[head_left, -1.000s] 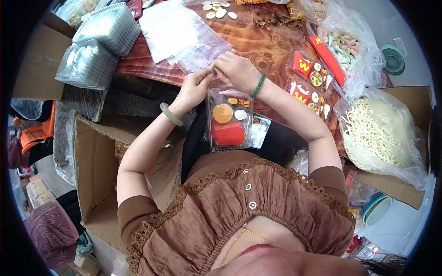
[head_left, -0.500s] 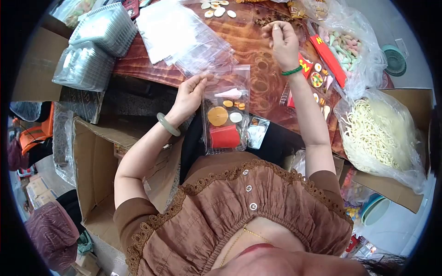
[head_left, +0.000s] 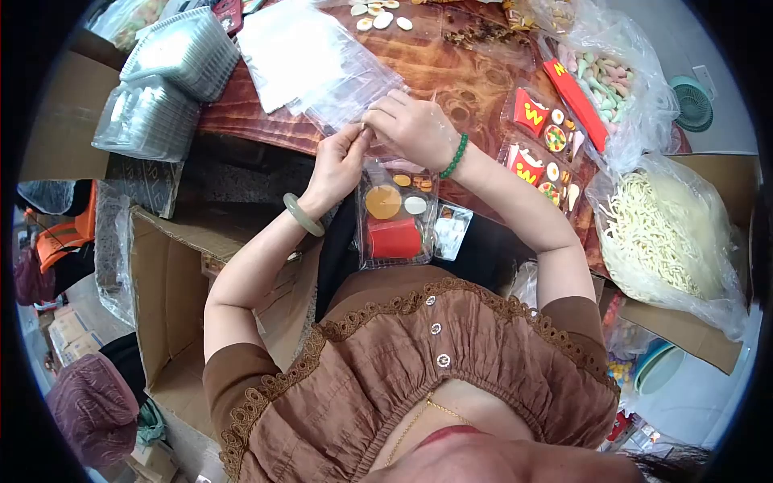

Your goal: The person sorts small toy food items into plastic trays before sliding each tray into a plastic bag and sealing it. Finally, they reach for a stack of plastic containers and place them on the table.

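Observation:
A clear zip bag [head_left: 394, 217] hangs at the table's near edge, holding a red carton, a tan disc, a white oval and small orange pieces. At its top left corner my left hand [head_left: 339, 163] is closed, fingers pinched on the bag's edge. My right hand [head_left: 412, 129] meets the left fingertips over the bag's top, its fingers closed; what they grip is too small to make out. Beyond both hands lies a stack of empty clear bags [head_left: 310, 60]. Filled packs with red cartons [head_left: 527, 165] rest on the table to the right.
Clear plastic trays [head_left: 153, 117] are stacked at the left. White egg-like pieces [head_left: 385, 20] lie at the back. A long red box [head_left: 576, 105] and a bag of pale strands [head_left: 656, 229] are at the right. An open cardboard box [head_left: 173, 298] stands at lower left.
My right hand has come from the upper right of the table to the bag's top, beside my left hand. The filled packs it covered now show fully.

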`<state>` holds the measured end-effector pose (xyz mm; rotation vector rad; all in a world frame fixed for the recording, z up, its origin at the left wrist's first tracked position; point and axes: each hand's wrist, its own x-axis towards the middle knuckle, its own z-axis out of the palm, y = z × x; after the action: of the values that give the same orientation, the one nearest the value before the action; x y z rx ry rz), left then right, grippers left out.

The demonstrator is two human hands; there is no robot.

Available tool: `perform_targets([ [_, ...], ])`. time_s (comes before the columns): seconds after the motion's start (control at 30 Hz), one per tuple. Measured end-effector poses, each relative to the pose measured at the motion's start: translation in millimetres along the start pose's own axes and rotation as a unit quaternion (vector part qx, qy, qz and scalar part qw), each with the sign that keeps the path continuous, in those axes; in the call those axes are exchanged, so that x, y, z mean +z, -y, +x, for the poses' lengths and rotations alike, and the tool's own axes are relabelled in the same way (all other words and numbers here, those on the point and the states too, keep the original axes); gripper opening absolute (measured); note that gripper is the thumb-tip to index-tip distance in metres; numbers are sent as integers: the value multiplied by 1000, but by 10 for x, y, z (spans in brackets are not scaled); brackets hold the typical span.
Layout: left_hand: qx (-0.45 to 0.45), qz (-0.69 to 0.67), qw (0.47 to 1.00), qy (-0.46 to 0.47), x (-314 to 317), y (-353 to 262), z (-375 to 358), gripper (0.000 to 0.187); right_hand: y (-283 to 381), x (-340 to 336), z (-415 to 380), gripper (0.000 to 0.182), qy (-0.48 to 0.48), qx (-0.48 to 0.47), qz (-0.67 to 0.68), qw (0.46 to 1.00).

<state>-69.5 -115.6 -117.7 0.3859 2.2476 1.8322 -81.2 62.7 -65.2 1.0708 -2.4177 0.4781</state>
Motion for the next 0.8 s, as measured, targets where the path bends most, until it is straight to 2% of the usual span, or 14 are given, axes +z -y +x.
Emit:
perform_targets([
  [0.07,-12,-23,1000,-2,-6,34,10,22,-15,50,-32,16,-11,20,7,1000],
  [0.13,-24,-46,999,-5,-22,68,1,22,-141,118,-86,11,-94,109,57,988],
  [0.2,-50,-52,997,12,-66,115,-27,21,-400,62,-176,7,-167,266,227,922],
  [0.23,-50,-51,997,11,-81,124,-39,21,-568,-8,-203,9,-243,277,289,884],
  [0.27,-89,-151,984,-2,-92,132,-55,22,-703,-128,-245,12,-315,285,348,836],
  [0.33,-128,-250,960,-14,-110,83,-88,24,-878,-570,-353,16,-386,350,676,522],
  [0.4,-188,-345,919,-9,-150,-69,-100,21,-1179,-877,-736,19,-213,208,796,528],
  [0.43,-188,-346,919,-11,-147,-48,-102,21,-1040,-926,-741,26,-222,280,737,574],
  [0.5,-131,-277,952,12,-130,12,-110,19,-697,-863,-710,32,-111,461,626,619],
  [0.53,-132,-277,952,15,-129,9,-110,19,-656,-726,-785,31,-25,424,675,603],
  [0.6,-148,-253,955,53,-152,1,-115,17,-340,-380,-754,25,65,458,533,708],
  [0.67,-124,-280,950,67,-171,94,-130,14,-257,-126,-814,17,76,426,612,662],
  [0.7,-101,-306,943,77,-196,70,-141,13,-228,-6,-834,6,21,371,638,674],
  [0.8,-121,-227,961,98,-348,-57,-284,14,-166,113,-912,7,-14,290,675,678],
])
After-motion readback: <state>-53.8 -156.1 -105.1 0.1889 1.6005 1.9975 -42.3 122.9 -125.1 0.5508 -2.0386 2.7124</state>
